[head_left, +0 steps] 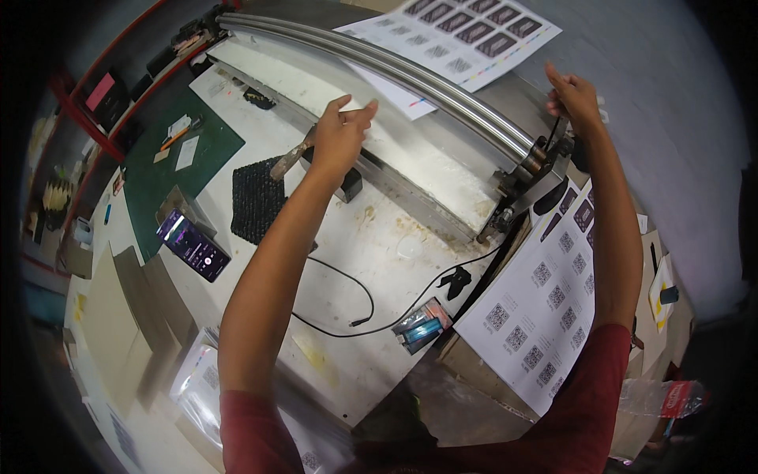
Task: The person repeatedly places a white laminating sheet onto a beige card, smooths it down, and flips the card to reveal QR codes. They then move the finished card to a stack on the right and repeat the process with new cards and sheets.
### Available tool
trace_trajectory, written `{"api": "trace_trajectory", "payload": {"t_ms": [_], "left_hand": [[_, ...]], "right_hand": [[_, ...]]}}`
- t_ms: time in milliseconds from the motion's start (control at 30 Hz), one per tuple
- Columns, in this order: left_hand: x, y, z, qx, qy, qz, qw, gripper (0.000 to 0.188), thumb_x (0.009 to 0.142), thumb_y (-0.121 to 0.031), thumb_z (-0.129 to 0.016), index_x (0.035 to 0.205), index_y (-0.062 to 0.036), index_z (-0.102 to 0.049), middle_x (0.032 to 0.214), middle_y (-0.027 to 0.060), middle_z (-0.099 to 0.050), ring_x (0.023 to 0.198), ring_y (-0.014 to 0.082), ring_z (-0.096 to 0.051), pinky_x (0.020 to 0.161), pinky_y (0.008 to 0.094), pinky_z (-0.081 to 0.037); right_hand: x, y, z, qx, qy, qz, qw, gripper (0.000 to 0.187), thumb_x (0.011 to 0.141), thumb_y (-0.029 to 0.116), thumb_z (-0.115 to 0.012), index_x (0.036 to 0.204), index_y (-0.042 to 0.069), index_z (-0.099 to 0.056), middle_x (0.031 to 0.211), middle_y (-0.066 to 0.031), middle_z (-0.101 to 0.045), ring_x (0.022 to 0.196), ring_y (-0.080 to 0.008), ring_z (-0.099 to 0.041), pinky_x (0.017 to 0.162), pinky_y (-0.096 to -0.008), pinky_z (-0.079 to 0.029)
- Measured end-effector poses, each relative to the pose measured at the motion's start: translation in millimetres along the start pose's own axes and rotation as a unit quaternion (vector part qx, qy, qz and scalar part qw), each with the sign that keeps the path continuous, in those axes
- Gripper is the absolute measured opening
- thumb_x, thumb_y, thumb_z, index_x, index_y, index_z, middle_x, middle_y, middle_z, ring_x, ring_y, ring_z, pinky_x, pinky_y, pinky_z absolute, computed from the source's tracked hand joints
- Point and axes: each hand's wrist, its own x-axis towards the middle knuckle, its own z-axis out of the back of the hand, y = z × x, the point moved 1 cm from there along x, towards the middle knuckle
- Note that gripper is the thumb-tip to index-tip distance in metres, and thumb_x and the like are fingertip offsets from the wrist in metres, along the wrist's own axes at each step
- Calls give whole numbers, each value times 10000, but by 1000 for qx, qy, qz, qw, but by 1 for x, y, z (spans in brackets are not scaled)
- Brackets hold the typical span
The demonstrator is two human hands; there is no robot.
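My left hand [343, 138] hovers over the white trough [426, 170] of a roller machine, its fingers apart and empty. Behind the trough run long metal rollers [395, 71]. At their right end my right hand [574, 99] is curled round the dark crank handle [556, 130], thumb raised; the palm side is partly hidden. A printed sheet [505, 67] with dark card shapes and square codes lies beyond the rollers. The corner of a white sheet [392, 93] shows on the near side of the rollers, next to my left fingertips.
A stack of code-printed sheets [521, 324] lies right, under my right forearm. On the white table [371, 268] are a black cable [371, 296], a lit phone [193, 245], a black woven pad [257, 201], a scraper [290, 160] and a green cutting mat [209, 134]. Brown boards [126, 324] lie left.
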Motion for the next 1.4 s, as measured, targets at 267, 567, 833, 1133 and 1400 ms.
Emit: {"api": "trace_trajectory", "payload": {"t_ms": [267, 567, 833, 1133, 1400], "left_hand": [[-54, -5, 93, -167, -66, 38, 983, 820, 863, -166, -764, 1457, 96, -263, 1229, 231, -601, 1117, 272, -619, 1027, 417, -457], [-163, -110, 199, -191, -89, -68, 975, 719, 859, -48, -714, 1416, 98, -284, 1182, 229, -615, 1102, 278, -636, 959, 385, -529], [-303, -130, 304, -9, -283, -296, 912, 588, 1019, -449, -435, 1313, 48, -546, 1413, 181, -524, 1343, 261, -441, 1142, 415, -290], [-524, -185, 367, 181, -349, -291, 872, 680, 748, -99, -643, 1346, 145, -431, 1264, 229, -596, 1158, 266, -607, 1030, 365, -442], [-646, -33, 433, 88, -428, 82, 896, 647, 694, 130, -558, 1336, 98, -484, 1050, 147, -687, 905, 156, -674, 751, 243, -530]], "right_hand": [[-129, 30, 9, -9, -244, 317, 916, 320, 931, 325, -735, 877, 24, -639, 672, -27, -608, 581, -53, -535, 506, -230, -407], [-234, 42, -134, -298, -35, 605, 738, 372, 767, 72, -705, 1121, 3, -615, 1090, -147, -663, 1033, -328, -635, 1007, -497, -425], [-344, 183, -102, -165, -24, 650, 741, 339, 792, -99, -660, 1104, 32, -670, 1059, -147, -705, 942, -305, -682, 823, -394, -541], [-381, 358, -112, -132, 307, 577, 745, 369, 974, 159, -564, 1317, 26, -581, 1211, -115, -636, 1000, -201, -633, 868, -347, -531], [-552, 224, -355, -231, 536, 554, 594, 377, 792, 16, -599, 1159, -58, -644, 1148, -237, -610, 1124, -362, -581, 982, -473, -433]]}}
